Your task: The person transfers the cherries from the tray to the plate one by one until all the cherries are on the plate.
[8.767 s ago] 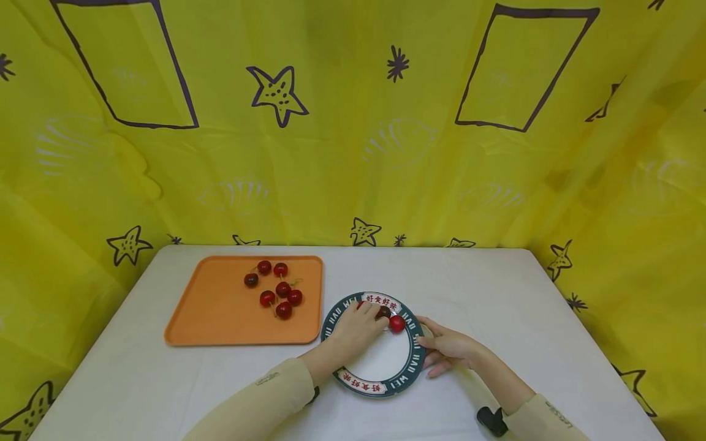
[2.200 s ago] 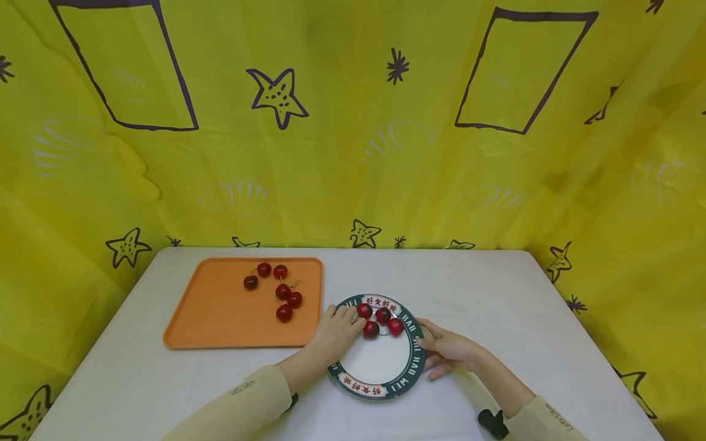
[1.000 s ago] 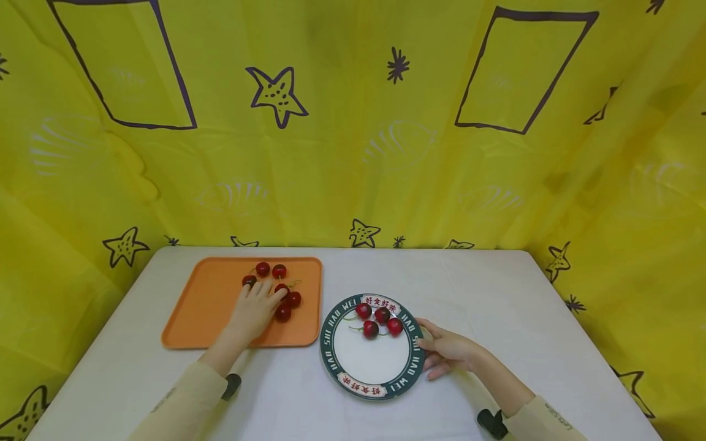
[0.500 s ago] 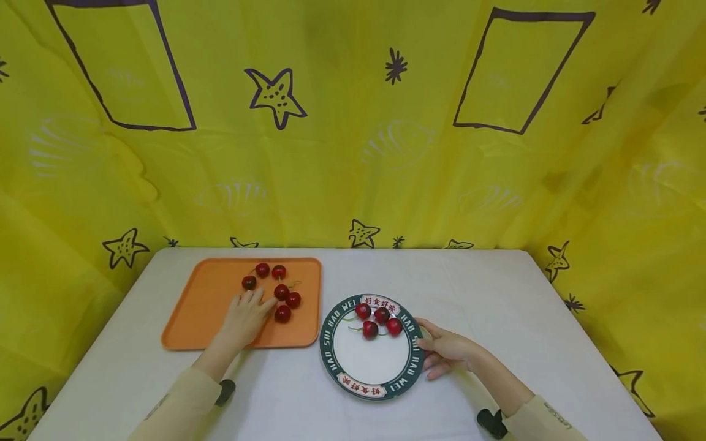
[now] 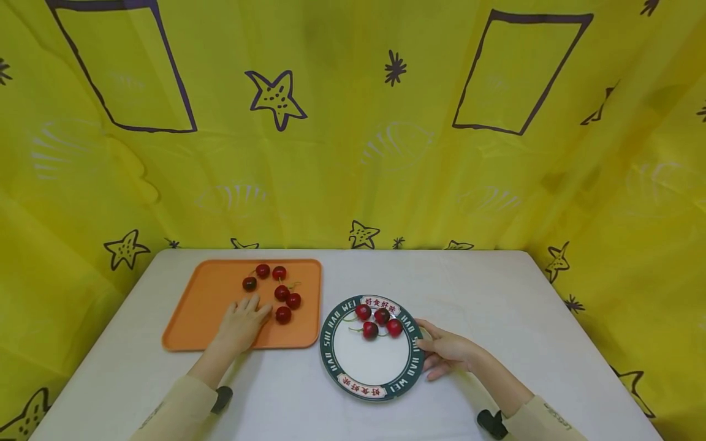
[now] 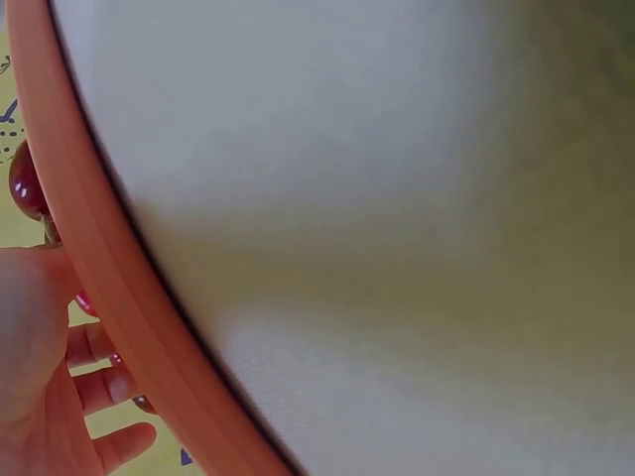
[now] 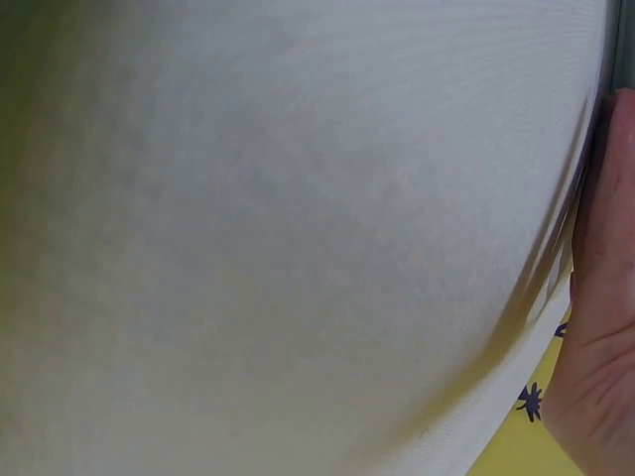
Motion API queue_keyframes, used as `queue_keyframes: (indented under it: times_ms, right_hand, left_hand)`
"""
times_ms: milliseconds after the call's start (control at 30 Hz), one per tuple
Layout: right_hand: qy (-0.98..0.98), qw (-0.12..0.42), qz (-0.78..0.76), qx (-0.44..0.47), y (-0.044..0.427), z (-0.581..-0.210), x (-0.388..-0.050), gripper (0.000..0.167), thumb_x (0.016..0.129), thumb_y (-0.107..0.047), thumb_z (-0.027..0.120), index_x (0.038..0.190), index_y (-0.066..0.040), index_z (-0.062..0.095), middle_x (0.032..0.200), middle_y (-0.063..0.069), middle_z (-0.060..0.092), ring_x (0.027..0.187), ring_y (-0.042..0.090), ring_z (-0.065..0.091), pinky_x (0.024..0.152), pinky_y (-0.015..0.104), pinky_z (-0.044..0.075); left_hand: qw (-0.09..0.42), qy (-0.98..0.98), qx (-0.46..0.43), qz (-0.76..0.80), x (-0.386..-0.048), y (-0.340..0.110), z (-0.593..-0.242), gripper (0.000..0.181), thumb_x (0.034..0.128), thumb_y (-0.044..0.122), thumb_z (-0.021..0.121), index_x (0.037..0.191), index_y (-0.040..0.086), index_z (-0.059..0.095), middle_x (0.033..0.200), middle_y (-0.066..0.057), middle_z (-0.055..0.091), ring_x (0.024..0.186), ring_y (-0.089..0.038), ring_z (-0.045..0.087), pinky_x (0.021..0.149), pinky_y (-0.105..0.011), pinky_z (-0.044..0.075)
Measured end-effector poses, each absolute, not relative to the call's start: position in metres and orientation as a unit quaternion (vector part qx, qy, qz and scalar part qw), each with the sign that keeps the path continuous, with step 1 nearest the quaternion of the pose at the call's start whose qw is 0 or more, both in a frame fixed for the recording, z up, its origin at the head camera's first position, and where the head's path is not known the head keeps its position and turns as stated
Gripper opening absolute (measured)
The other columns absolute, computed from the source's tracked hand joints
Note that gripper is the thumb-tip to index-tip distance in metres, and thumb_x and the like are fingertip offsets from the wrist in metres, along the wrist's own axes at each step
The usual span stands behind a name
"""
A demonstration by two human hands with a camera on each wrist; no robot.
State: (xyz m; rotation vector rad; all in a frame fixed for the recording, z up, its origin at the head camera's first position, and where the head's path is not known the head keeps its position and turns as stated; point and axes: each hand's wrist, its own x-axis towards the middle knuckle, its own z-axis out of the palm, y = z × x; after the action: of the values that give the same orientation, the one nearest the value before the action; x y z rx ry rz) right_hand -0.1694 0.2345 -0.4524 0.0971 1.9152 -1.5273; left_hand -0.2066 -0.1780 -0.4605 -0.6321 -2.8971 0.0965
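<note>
In the head view, my left hand (image 5: 241,324) is over the near part of the orange tray (image 5: 204,306). Its fingers are loosely bent and hold nothing visible. Several dark red cherries lie in the tray just beyond and to the right of it; the closest is a cherry (image 5: 284,315) near the thumb. In the left wrist view the fingers (image 6: 107,389) spread apart beyond the tray's rim. My right hand (image 5: 449,348) grips the right rim of a green-edged white plate (image 5: 372,364), thumb on top and other fingers lower down. Several cherries with stems, one a cherry (image 5: 370,331), lie on the plate's far half.
A white-covered table (image 5: 469,288) carries the tray at left and the plate at centre. A yellow curtain (image 5: 331,171) with starfish drawings rises behind the table and along both sides.
One cherry has gone from the tray to the plate. My left hand went back over the tray, then drew slightly nearer to me, off the cherries. My right hand stayed on the plate.
</note>
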Motion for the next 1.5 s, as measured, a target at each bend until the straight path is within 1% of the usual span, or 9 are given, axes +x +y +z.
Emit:
queue_keyframes:
  times_ms: [233,467,667,833,1033,1200,1267,1400,1500]
  right_hand:
    - [0.735,0.337,-0.587,0.037,0.235,-0.453,-0.169,0.058,0.096,-0.013,0.042,0.146,-0.015,0.011,0.079,0.011,0.056,0.062,0.016,0.062,0.057,0.035,0.054]
    - [0.735,0.337,-0.587,0.039,0.234,-0.452,-0.169,0.058,0.096,-0.013,0.041,0.146,-0.016,0.011,0.079,0.011,0.056,0.062,0.016,0.063,0.057,0.035,0.054]
    - [0.738,0.335,-0.584,0.041,0.234,-0.451,-0.169,0.058,0.096,-0.013,0.042,0.146,-0.016,0.012,0.080,0.011,0.056,0.062,0.016,0.062,0.057,0.035,0.054]
    - [0.738,0.335,-0.584,0.040,0.234,-0.451,-0.169,0.058,0.096,-0.012,0.041,0.146,-0.016,0.012,0.080,0.011,0.056,0.063,0.016,0.062,0.057,0.035,0.054]
    - [0.736,0.335,-0.587,0.038,0.234,-0.451,-0.168,0.058,0.096,-0.012,0.041,0.146,-0.015,0.011,0.080,0.011,0.056,0.063,0.017,0.062,0.058,0.035,0.054]
    - [0.736,0.336,-0.587,0.037,0.234,-0.451,-0.168,0.058,0.096,-0.012,0.041,0.146,-0.016,0.011,0.080,0.011,0.056,0.063,0.016,0.063,0.058,0.035,0.054]
    - [0.735,0.337,-0.587,0.033,0.235,-0.451,-0.168,0.058,0.096,-0.013,0.042,0.146,-0.015,0.010,0.080,0.011,0.056,0.063,0.016,0.063,0.057,0.035,0.054]
    - [0.733,0.339,-0.589,0.026,0.235,-0.451,-0.168,0.060,0.096,-0.015,0.043,0.146,-0.014,0.009,0.080,0.010,0.056,0.063,0.016,0.062,0.057,0.034,0.054]
    - [0.732,0.341,-0.590,0.026,0.236,-0.451,-0.168,0.060,0.096,-0.015,0.043,0.146,-0.015,0.009,0.080,0.010,0.056,0.063,0.016,0.062,0.057,0.035,0.054]
  left_hand:
    - [0.085,-0.971,-0.223,0.029,-0.209,-0.177,-0.463,0.012,0.0870,0.005,0.051,0.096,0.013,0.050,0.103,-0.015,0.046,0.095,-0.034,0.047,0.079,-0.051,0.040]
    - [0.096,-0.970,-0.224,0.017,-0.208,-0.176,-0.461,0.017,0.0885,0.005,0.050,0.104,0.013,0.055,0.109,-0.018,0.050,0.100,-0.035,0.048,0.084,-0.052,0.039]
    - [0.117,-0.967,-0.228,0.001,-0.209,-0.173,-0.459,0.010,0.0903,0.015,0.053,0.100,0.013,0.056,0.101,-0.014,0.050,0.096,-0.033,0.049,0.083,-0.051,0.040]
    - [0.127,-0.962,-0.240,-0.003,-0.212,-0.171,-0.458,0.016,0.0877,0.009,0.056,0.102,0.014,0.057,0.097,-0.011,0.048,0.094,-0.031,0.048,0.083,-0.050,0.041]
    - [0.145,-0.956,-0.255,-0.007,-0.215,-0.163,-0.455,0.021,0.0842,0.011,0.063,0.105,0.016,0.060,0.101,-0.010,0.051,0.094,-0.029,0.049,0.086,-0.048,0.041]
    - [0.158,-0.951,-0.265,-0.023,-0.214,-0.148,-0.447,0.021,0.0813,0.013,0.067,0.099,0.017,0.058,0.102,-0.009,0.051,0.098,-0.029,0.049,0.090,-0.049,0.039]
    - [0.156,-0.951,-0.264,-0.027,-0.213,-0.141,-0.444,0.020,0.0814,0.014,0.067,0.097,0.018,0.057,0.104,-0.009,0.052,0.099,-0.029,0.049,0.091,-0.050,0.039]
    - [0.147,-0.953,-0.261,-0.032,-0.211,-0.128,-0.439,0.020,0.0827,0.016,0.066,0.101,0.020,0.058,0.111,-0.010,0.052,0.104,-0.030,0.049,0.094,-0.051,0.037]
    - [0.150,-0.949,-0.274,-0.033,-0.210,-0.119,-0.436,0.021,0.0835,0.016,0.065,0.102,0.019,0.058,0.111,-0.010,0.052,0.105,-0.029,0.048,0.095,-0.050,0.037]
